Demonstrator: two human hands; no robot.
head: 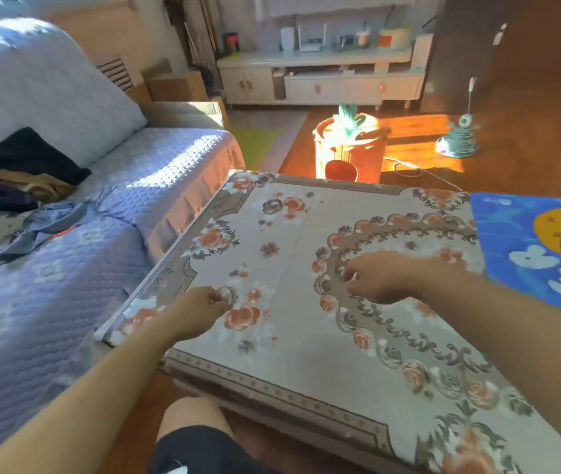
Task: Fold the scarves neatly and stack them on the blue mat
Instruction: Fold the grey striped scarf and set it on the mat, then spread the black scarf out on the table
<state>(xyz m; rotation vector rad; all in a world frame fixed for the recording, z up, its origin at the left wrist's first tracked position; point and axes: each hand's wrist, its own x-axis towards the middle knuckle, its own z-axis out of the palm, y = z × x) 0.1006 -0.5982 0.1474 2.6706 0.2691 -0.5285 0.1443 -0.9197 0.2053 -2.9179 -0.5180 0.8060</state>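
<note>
A heap of scarves point(15, 186) in dark navy, tan and pale blue lies crumpled on the sofa at the far left. The blue mat point(518, 241), with an orange cartoon figure and white letters, covers the right end of the low table. My left hand point(200, 309) hovers over the table's left part with its fingers loosely curled and nothing in them. My right hand point(374, 278) hangs over the middle of the table, fingers loosely curled, holding nothing. Both hands are slightly blurred.
The low table point(292, 241) carries a beige floral cloth. A sofa with a quilted blue cover point(101, 206) runs along the left. Beyond the table stand a wooden bucket-shaped stool point(347, 148), a small spring toy point(457, 138) and a white cabinet point(320, 83). My knee point(190, 425) is below the table edge.
</note>
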